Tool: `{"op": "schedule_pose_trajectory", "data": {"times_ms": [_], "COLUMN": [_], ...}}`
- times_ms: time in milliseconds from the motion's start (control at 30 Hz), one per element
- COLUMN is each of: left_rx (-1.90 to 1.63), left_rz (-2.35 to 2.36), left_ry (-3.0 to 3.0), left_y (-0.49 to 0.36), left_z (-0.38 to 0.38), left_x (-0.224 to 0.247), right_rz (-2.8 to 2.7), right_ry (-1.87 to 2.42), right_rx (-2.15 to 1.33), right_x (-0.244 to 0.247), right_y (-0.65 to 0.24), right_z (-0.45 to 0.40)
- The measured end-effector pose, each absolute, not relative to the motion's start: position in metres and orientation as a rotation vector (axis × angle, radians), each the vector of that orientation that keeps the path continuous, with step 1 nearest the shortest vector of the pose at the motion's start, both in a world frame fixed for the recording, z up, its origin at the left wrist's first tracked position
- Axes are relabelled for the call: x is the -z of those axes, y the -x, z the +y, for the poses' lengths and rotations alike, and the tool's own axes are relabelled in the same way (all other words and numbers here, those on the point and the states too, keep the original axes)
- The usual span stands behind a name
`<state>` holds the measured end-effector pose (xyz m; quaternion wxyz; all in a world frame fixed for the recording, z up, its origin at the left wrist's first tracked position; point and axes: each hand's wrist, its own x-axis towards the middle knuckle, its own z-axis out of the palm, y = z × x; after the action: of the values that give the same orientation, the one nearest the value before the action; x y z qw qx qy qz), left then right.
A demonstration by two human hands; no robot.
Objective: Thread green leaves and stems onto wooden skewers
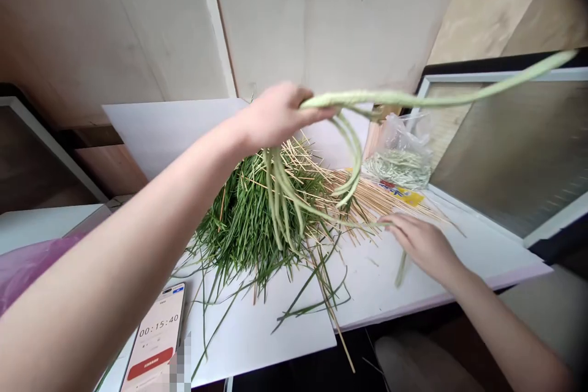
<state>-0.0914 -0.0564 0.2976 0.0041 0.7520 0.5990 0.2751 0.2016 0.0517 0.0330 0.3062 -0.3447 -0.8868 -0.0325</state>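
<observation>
In the head view my left hand [287,113] is closed around a bunch of long pale-green yardlong beans [390,98], raised above the table. One bean stretches out to the upper right, and others droop below the hand. My right hand [420,248], lower and to the right, pinches a thin bean that runs across from the hanging bunch. A short end of it dangles below my right fingers, smeared by motion. Under the beans lies a heap of dark green garlic chives [248,214]. Thin wooden skewers [367,199] lie over and beside the heap.
A clear plastic bag [399,156] of pale-green cut pieces stands at the back right. A phone [156,337] showing a timer lies at the front left of the white table [294,331]. Framed panels [519,147] flank the table; purple plastic [37,269] is at far left.
</observation>
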Motion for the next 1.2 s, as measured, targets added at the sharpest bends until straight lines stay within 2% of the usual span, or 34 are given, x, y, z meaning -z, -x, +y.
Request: {"op": "schedule_pose_trajectory", "data": {"times_ms": [133, 200, 267, 367, 433, 533, 633, 767, 967, 1067, 1200], "left_rx": [-0.982, -0.996, -0.962, -0.820, -0.664, -0.453, -0.271, -0.161, -0.122, -0.088, -0.110], "left_rz": [1.856, 1.891, 1.909, 1.854, 1.821, 1.887, 1.983, 2.060, 2.128, 2.149, 2.110], "left_ry": [-2.293, -2.199, -2.088, -1.961, -1.982, -2.092, -2.160, -2.182, -2.180, -2.206, -2.276], "left_y": [0.080, 0.090, 0.106, 0.128, 0.136, 0.137, 0.137, 0.142, 0.143, 0.140, 0.139], "left_z": [-0.055, -0.061, -0.071, -0.089, -0.098, -0.108, -0.112, -0.117, -0.128, -0.132, -0.130], "left_x": [-0.318, -0.300, -0.261, -0.182, -0.128, -0.068, -0.038, -0.032, -0.037, -0.032, -0.028], "right_rz": [-2.394, -2.428, -2.358, -2.164, -2.244, -2.443, -2.376, -2.348, -2.321, -2.283, -2.026], "right_ry": [0.962, 0.908, 0.866, 0.700, 0.647, 1.139, 1.538, 1.649, 1.526, 1.397, 1.265], "right_rx": [0.160, 0.228, 0.276, 0.005, -0.163, -0.262, -0.283, -0.314, -0.345, -0.353, -0.310], "right_x": [-0.062, -0.059, -0.040, 0.019, 0.073, 0.157, 0.220, 0.255, 0.236, 0.191, 0.108], "right_y": [-0.203, -0.204, -0.208, -0.210, -0.207, -0.197, -0.192, -0.193, -0.201, -0.217, -0.253], "right_z": [0.074, 0.057, 0.018, -0.069, -0.123, -0.163, -0.158, -0.143, -0.162, -0.161, -0.120]}}
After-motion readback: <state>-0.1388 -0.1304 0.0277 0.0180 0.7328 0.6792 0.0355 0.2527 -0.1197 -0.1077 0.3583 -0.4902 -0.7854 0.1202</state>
